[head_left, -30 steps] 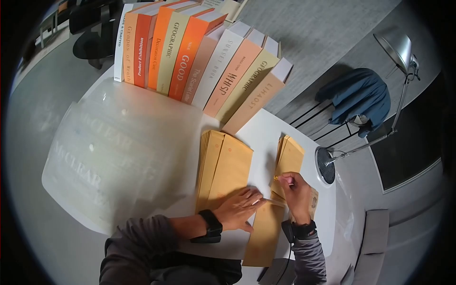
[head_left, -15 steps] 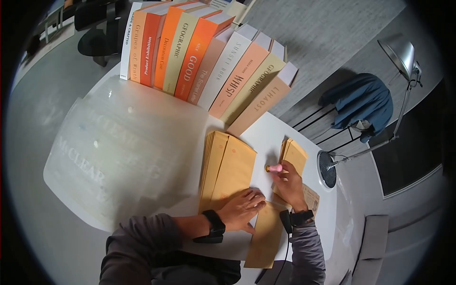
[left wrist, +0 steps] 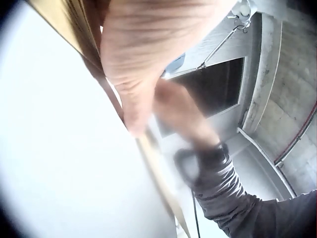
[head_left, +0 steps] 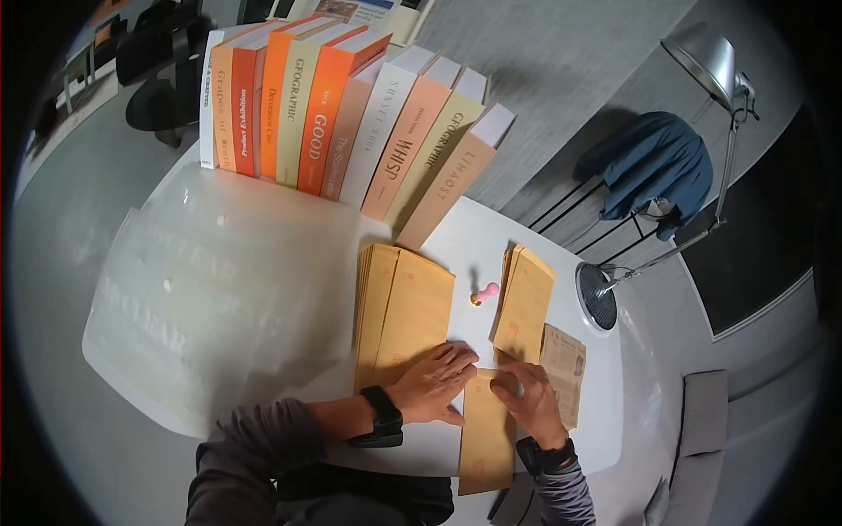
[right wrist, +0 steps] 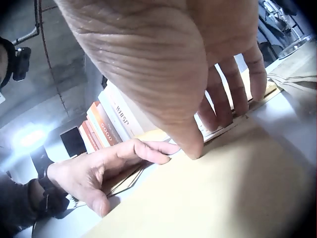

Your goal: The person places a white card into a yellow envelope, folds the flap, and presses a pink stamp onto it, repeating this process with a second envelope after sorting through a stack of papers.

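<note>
Table [head_left: 474, 241], white, lies under the paper goods, with 1 front envelope [head_left: 487, 438] set so that its near end seems to stick out past the edge. Well beyond that envelope and to its left stands a row of books [head_left: 320, 123]; to its left and nearer lies a stack of large envelopes [head_left: 417, 298]. Just beyond its far end sits a smaller envelope stack [head_left: 526, 298], with a printed paper [head_left: 566, 373] to its right.

The step in hand appears to be handling the front envelope's far end — best done, I judge, by keeping it flat and square, its left edge lightly steadied and the thumb's pressure even, so that nothing creases. Leaning on the overhanging end could drag it askew.

Left hand [head_left: 432, 381] lies at the front envelope's left, fingers mostly straight, thumb spread towards its left edge. Right hand [head_left: 537, 408] arches over its far end: thumb tip down on the paper, the 4 fingers loosely bent and apart from it — nothing is seen pinched, though exact fingertip contact is hard to tell.

Smallest, a pink-handled stamp [head_left: 488, 294], or so it looks, stands beyond the front envelope's far end, touched by neither hand, seemingly upright on a gold-coloured base.
</note>
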A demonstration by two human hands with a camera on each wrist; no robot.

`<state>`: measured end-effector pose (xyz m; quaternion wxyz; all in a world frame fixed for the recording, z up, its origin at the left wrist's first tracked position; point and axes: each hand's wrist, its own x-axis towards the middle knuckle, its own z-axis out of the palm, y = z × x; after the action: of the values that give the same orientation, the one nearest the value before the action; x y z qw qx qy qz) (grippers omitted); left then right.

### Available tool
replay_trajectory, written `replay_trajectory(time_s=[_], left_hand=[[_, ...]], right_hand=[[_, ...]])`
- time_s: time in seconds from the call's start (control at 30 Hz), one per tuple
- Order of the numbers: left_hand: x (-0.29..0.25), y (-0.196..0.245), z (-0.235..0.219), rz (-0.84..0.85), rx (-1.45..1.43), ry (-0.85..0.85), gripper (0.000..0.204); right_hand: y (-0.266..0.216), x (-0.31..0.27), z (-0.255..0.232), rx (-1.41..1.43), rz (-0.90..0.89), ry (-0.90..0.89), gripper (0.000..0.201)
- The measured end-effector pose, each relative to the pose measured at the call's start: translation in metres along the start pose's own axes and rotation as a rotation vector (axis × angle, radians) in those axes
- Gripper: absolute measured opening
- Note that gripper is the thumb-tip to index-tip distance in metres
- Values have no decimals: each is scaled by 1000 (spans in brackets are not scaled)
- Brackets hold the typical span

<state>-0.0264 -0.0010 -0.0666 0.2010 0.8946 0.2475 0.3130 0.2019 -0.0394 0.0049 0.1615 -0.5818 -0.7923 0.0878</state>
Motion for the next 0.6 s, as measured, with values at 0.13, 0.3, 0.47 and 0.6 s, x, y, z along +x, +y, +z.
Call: replay_trajectory(time_s=[0.13,0.3,0.47,0.6], left_hand=[[1,-3,6,17,13,24,69],[2,2,2,-32,59,-50,64],[2,1,4,-34,62,-79,61],[2,2,1,-44,43,-108,59]], right_hand=[[14,-3,-4,-22,-30,-113,33],[31,-3,9,49,15,-88,41],[22,-1,3,61,226,-288,43],[14,-3,-1,184,373,-320,45]])
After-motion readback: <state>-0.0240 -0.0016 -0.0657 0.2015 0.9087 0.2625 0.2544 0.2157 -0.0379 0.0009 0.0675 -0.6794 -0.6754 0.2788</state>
